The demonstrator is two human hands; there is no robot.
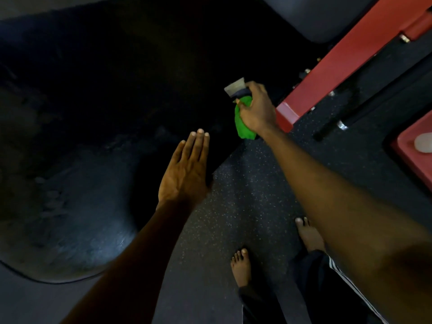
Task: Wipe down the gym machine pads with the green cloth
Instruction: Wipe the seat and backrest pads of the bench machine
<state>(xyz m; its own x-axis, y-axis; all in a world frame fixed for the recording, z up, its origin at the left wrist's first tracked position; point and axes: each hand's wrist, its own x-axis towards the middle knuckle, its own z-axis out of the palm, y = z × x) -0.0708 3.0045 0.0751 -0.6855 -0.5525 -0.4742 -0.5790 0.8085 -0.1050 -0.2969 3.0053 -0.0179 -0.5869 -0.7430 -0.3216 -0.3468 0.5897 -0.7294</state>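
Green cloth (244,127) bunched in R hand (257,108); L hand (184,169) flat, fingers straight, over smooth black pad (70,206).

The right hand (258,108) hides much of the green cloth (244,127).

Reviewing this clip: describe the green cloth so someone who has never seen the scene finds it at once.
Find the red machine beam running diagonally across the upper right. Just left of its lower end, the right hand grips a bunched cloth. It is the only bright green thing in view, just below a pale grey object held by the same hand.
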